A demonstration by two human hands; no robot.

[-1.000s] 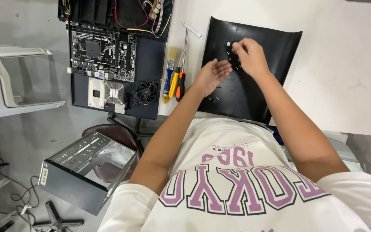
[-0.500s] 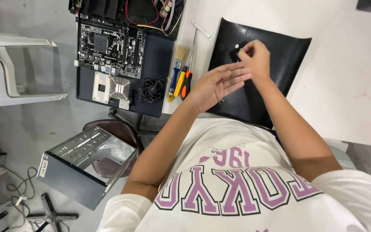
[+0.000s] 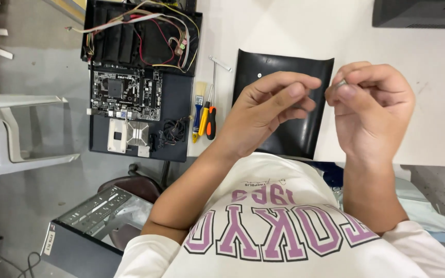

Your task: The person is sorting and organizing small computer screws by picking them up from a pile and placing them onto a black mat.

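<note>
White shirt nearest; both hands now lifted off the black mat (image 3: 284,92) toward the camera, so picking looks done: right hand (image 3: 372,110) pinches a small silvery part (image 3: 340,83), left hand (image 3: 263,113) loosely curled, empty; screwdrivers (image 3: 207,118), motherboard (image 3: 124,95) beyond

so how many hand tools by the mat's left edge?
3: blue-handled brush, yellow screwdriver and orange-black screwdriver, side by side on the table left of the black mat. The hands may hide others.

Single head view, steeply downward, close over hands, perhaps tilted.
</note>
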